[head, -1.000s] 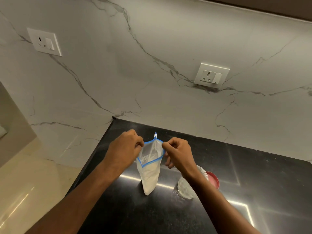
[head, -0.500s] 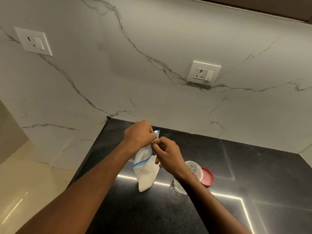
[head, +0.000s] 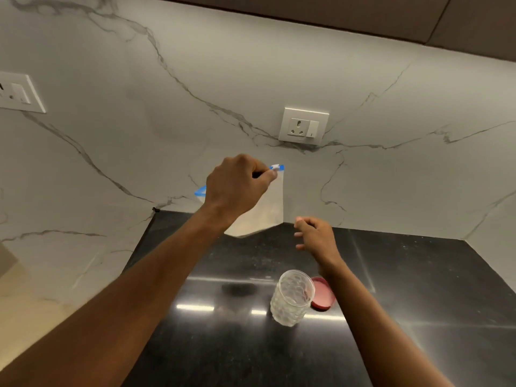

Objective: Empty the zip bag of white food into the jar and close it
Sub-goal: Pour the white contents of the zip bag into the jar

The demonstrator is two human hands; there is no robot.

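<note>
My left hand (head: 237, 182) holds the zip bag (head: 265, 210) by its blue-edged top, lifted above the black counter; the white slider sits at the top right corner. White food fills the bag's lower part. My right hand (head: 315, 236) hovers below and to the right of the bag, fingers loosely curled, holding nothing. The clear textured jar (head: 291, 297) stands open on the counter in front of the right wrist. Its pink lid (head: 324, 293) lies flat beside the jar on the right.
The black counter (head: 237, 344) ends at a left edge with pale floor beyond. A marble wall stands behind, with a socket (head: 304, 125) above the bag and another socket (head: 16, 92) at far left.
The bag has been lifted higher off the counter. My right hand has let go of the bag's top and dropped to the right; the left hand alone holds it.
</note>
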